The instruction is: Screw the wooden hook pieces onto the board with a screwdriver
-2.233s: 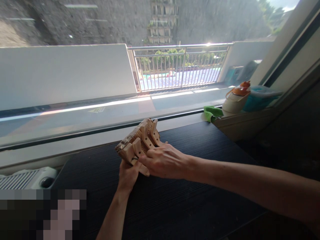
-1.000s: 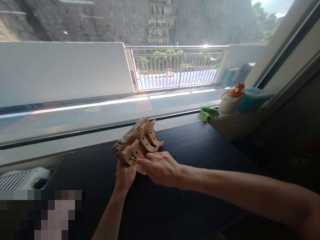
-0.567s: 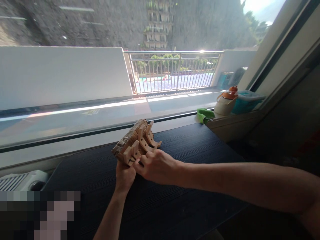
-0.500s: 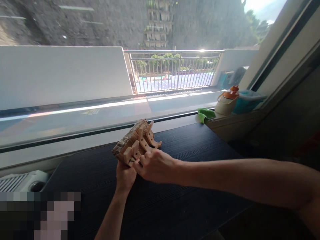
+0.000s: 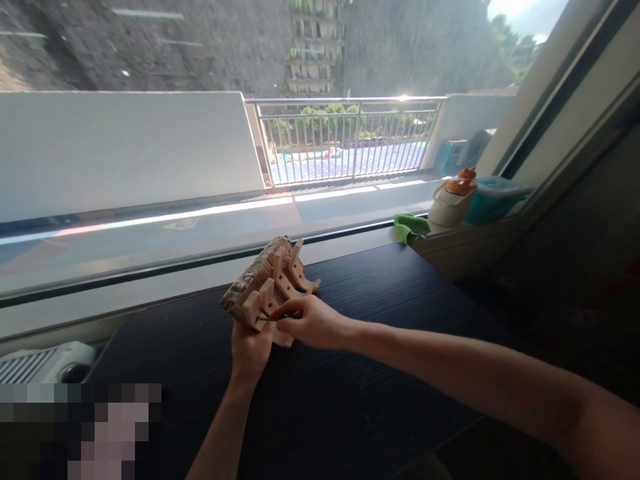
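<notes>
My left hand (image 5: 250,350) grips the near end of a wooden piece (image 5: 260,277), a bark-covered log section with several curved, holed wooden arms (image 5: 287,277) along its right side. The piece is tilted above the dark table. My right hand (image 5: 313,323) is closed on a thin dark rod-like tool (image 5: 267,319), whose kind I cannot make out. Its tip reaches the nearest wooden arm (image 5: 253,310), by a hole there. A pale wooden part (image 5: 283,335) shows below the right hand. My left fingertips are mostly hidden behind the wood.
Under my arms lies a black table (image 5: 370,280), its far edge against a window sill (image 5: 340,253). On the sill are a green cloth (image 5: 410,228), a cream jug with an orange top (image 5: 450,203) and a teal box (image 5: 493,200). A white appliance (image 5: 45,363) stands at left.
My right hand has shifted and turned, its fingers now higher and the thin tool plainly showing. The lower wooden part has come into view. My left hand keeps its hold on the wood.
</notes>
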### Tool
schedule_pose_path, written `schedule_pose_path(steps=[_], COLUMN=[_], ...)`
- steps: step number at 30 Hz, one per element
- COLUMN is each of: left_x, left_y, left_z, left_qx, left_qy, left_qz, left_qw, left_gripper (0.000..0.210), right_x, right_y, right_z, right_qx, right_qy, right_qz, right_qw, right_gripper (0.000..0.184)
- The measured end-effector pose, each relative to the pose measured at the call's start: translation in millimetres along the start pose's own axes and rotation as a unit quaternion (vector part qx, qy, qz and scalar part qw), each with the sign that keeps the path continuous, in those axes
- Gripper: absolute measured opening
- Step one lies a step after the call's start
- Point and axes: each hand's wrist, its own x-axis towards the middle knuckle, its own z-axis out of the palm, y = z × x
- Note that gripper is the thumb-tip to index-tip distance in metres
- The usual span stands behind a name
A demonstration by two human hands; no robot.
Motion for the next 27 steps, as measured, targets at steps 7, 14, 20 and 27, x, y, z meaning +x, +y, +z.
schedule_pose_path(steps=[7, 14, 20, 27], left_x=[1, 5, 1, 1], left_y=[5, 1, -2, -7], left_z=[-3.5, -4.7, -2.3, -0.6], left_qx=[-0.004, 0.015, 0.024, -0.009], left_qy=[-0.019, -0.010, -0.013, -0.006], left_qz=[0.007, -0.006, -0.017, -0.006], left_qw=[1.000, 1.000, 0.999, 1.000], left_gripper=[0.042, 0.040, 0.044, 0.050], right_x=[-10, -3, 8, -5], right_y=[-23, -6, 18, 0], right_z=[-8, 6, 23, 6], right_qx=[-0.482, -0.355, 0.219, -0.127], right_qy=[-0.003, 0.028, 0.006, 0.026], right_qz=[-0.317, -0.243, 0.086, -0.100], right_qw=[0.817, 0.902, 0.972, 0.987], right_gripper=[0.027, 0.021, 0.029, 0.026])
